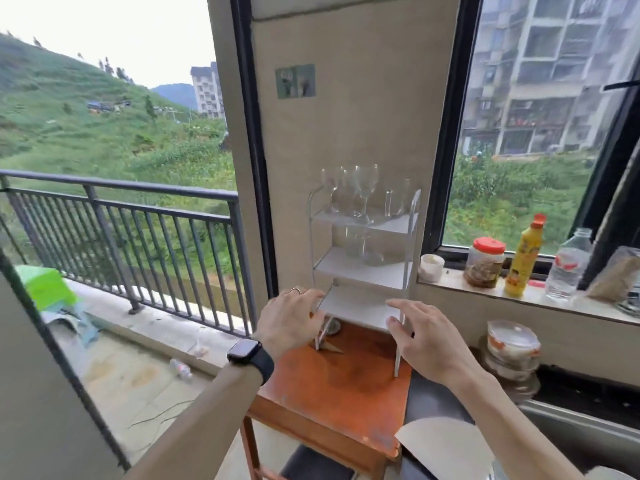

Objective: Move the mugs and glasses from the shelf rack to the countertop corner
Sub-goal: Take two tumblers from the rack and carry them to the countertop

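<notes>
White metal rack (360, 270), three shelves, stands on an orange-brown wooden surface (329, 382) against the wall between two windows.

Grip, left hand (291, 320): wide open, fingers spread and only slightly bent, holding nothing. The fingertips sit at the front left corner of the lowest shelf; I cannot tell whether they touch it. Ring (296, 290) on one finger, black watch (247, 355) on the wrist.

Grip, right hand (426, 337): open too, fingers loose and apart, holding nothing. It is just beside the rack's front right post, level with the lowest shelf.

Count, through some blur:
- Top shelf: three stemmed glasses (365, 188) bunched at the left, one glass mug (396, 199) at the right.
- Middle shelf: two tumblers (353, 242), side by side.

All six are on the rack, upright.

On the windowsill to the right: one white cup (431, 268), one red-lidded jar (485, 263), one yellow bottle (523, 261), one clear water bottle (568, 271). Below the sill, a stack of bowls (512, 344).
</notes>
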`<state>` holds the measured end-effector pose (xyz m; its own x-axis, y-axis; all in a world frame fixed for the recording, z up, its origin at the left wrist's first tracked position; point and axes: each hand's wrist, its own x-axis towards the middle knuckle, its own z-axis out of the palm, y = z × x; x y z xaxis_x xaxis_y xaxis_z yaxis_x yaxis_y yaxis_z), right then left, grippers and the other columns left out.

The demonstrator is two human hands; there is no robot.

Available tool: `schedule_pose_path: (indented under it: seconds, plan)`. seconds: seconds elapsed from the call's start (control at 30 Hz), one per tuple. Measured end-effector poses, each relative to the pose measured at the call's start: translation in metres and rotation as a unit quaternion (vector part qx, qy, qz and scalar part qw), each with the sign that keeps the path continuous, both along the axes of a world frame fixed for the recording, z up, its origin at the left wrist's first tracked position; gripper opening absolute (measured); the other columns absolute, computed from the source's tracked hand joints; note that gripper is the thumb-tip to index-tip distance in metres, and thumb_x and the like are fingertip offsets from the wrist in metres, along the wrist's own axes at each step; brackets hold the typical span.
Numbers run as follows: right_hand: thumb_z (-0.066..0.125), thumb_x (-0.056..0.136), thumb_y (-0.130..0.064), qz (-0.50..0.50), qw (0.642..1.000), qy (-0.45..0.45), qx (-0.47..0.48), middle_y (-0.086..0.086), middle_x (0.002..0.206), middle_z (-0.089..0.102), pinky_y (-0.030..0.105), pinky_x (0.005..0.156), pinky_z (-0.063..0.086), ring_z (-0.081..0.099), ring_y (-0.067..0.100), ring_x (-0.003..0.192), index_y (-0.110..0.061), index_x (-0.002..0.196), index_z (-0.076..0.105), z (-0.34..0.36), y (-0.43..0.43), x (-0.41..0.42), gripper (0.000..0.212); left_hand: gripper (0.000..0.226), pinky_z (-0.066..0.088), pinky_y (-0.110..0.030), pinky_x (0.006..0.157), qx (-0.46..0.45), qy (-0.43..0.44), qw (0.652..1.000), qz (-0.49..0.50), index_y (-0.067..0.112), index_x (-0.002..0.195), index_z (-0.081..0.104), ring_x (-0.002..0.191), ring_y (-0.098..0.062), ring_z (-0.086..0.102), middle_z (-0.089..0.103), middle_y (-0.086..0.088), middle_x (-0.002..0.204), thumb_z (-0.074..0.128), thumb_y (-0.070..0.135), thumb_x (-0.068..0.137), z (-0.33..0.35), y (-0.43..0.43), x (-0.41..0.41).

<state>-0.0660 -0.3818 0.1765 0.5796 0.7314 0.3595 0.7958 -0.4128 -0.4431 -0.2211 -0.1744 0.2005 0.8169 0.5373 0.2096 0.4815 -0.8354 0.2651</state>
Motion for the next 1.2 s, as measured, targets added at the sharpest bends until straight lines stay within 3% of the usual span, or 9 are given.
schedule_pose_path:
  seconds: [0.17, 0.27, 0.37, 0.47, 0.57, 0.7, 0.87, 1.0, 1.2]
  plan:
    - [0.049, 0.099, -0.045, -0.037, 0.994, 0.101, -0.010, -0.007, 0.136, 0.059, 0.028, 0.098, 0.042, 0.054, 0.014, 0.124, -0.033, 0.140, 0.050, -0.032, 0.074, 0.051, 0.043, 0.046, 0.047, -0.033, 0.098, -0.191, -0.024, 0.980, -0.058, 0.030, 0.141, 0.049, 0.117, -0.022, 0.058, 0.059, -0.003, 0.130, 0.054, 0.039, 0.096, -0.031, 0.084, 0.092]
    - [0.055, 0.099, -0.040, -0.071, 0.980, 0.185, 0.022, -0.007, 0.128, 0.062, 0.030, 0.094, 0.049, 0.061, 0.008, 0.108, -0.032, 0.140, 0.050, -0.042, 0.121, 0.084, 0.043, 0.048, 0.049, -0.016, 0.072, -0.311, -0.046, 0.946, -0.072, 0.028, 0.142, 0.047, 0.096, -0.014, 0.061, 0.059, 0.001, 0.124, 0.058, 0.038, 0.097, -0.045, 0.133, 0.148]
    - [0.056, 0.098, -0.037, -0.115, 0.957, 0.256, 0.070, -0.011, 0.115, 0.065, 0.022, 0.077, 0.051, 0.064, 0.002, 0.094, -0.032, 0.137, 0.052, -0.049, 0.164, 0.112, 0.040, 0.050, 0.046, -0.021, 0.075, -0.370, -0.055, 0.925, -0.071, 0.028, 0.144, 0.044, 0.095, -0.016, 0.061, 0.062, 0.000, 0.118, 0.058, 0.037, 0.096, -0.054, 0.175, 0.199]
    - [0.056, 0.097, -0.039, -0.151, 0.937, 0.295, 0.114, -0.014, 0.109, 0.066, 0.026, 0.076, 0.051, 0.069, 0.012, 0.091, -0.036, 0.135, 0.051, -0.053, 0.201, 0.137, 0.038, 0.048, 0.053, -0.027, 0.076, -0.409, -0.074, 0.907, -0.063, 0.026, 0.142, 0.046, 0.095, -0.022, 0.067, 0.066, -0.002, 0.113, 0.060, 0.032, 0.095, -0.064, 0.201, 0.241]
    - [0.056, 0.096, -0.043, -0.178, 0.919, 0.326, 0.133, -0.017, 0.105, 0.065, 0.026, 0.065, 0.052, 0.073, 0.013, 0.078, -0.042, 0.129, 0.050, -0.054, 0.230, 0.159, 0.034, 0.045, 0.058, -0.039, 0.087, -0.435, -0.096, 0.893, -0.063, 0.026, 0.139, 0.050, 0.097, -0.027, 0.069, 0.067, -0.001, 0.108, 0.062, 0.028, 0.096, -0.072, 0.210, 0.275]
    - [0.055, 0.099, -0.029, -0.183, 0.910, 0.340, 0.149, -0.008, 0.106, 0.066, 0.016, 0.053, 0.051, 0.073, 0.010, 0.059, -0.039, 0.130, 0.050, -0.059, 0.259, 0.181, 0.034, 0.044, 0.055, -0.033, 0.077, -0.459, -0.104, 0.879, -0.080, 0.023, 0.141, 0.050, 0.084, -0.023, 0.064, 0.066, -0.007, 0.111, 0.059, 0.023, 0.098, -0.078, 0.215, 0.305]
    - [0.059, 0.099, -0.034, -0.154, 0.910, 0.353, 0.153, 0.002, 0.107, 0.069, 0.033, 0.072, 0.064, 0.076, 0.017, 0.064, -0.034, 0.121, 0.057, -0.066, 0.282, 0.196, 0.023, 0.032, 0.044, -0.015, 0.051, -0.439, -0.102, 0.885, -0.116, 0.030, 0.132, 0.058, 0.068, -0.013, 0.067, 0.068, 0.004, 0.104, 0.056, 0.032, 0.100, -0.082, 0.221, 0.309]
    - [0.055, 0.102, -0.036, -0.168, 0.911, 0.335, 0.174, 0.002, 0.094, 0.073, 0.039, 0.068, 0.064, 0.074, 0.017, 0.060, -0.026, 0.117, 0.059, -0.068, 0.287, 0.196, 0.019, 0.018, 0.043, -0.011, 0.043, -0.431, -0.134, 0.888, -0.091, 0.038, 0.112, 0.061, 0.053, 0.000, 0.067, 0.067, 0.016, 0.093, 0.057, 0.048, 0.097, -0.081, 0.223, 0.299]
    - [0.050, 0.104, -0.031, -0.180, 0.900, 0.342, 0.201, 0.005, 0.092, 0.071, 0.028, 0.059, 0.061, 0.074, 0.017, 0.061, -0.027, 0.106, 0.060, -0.073, 0.261, 0.180, 0.011, 0.008, 0.045, -0.013, 0.045, -0.419, -0.168, 0.886, -0.103, 0.042, 0.098, 0.060, 0.056, -0.008, 0.071, 0.072, 0.011, 0.093, 0.056, 0.050, 0.097, -0.090, 0.218, 0.269]
